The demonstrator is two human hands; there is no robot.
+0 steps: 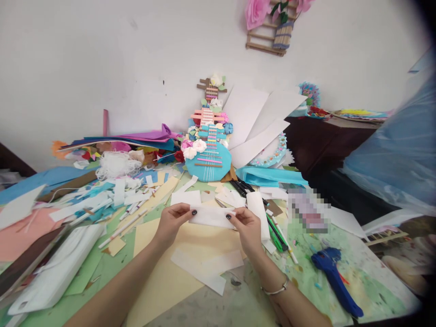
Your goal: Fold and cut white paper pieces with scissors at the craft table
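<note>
A strip of white paper [211, 217] is stretched level between my two hands, above the middle of the table. My left hand [175, 221] pinches its left end between thumb and fingers. At the other end, my right hand [248, 225] grips the strip the same way. Below lie two loose white paper pieces [200, 268] on a large cream sheet [160, 281]. Just past the right hand is a rolled or folded white paper [258, 213]. A small white sheet [185, 198] lies behind the left hand.
A blue paper lute-like craft [209, 161] stands against the wall. On the right lies a blue glue gun [335, 281], near green pens [277, 236]. Paper scraps and white string [117, 164] crowd the left, with a white power strip [57, 268] in front.
</note>
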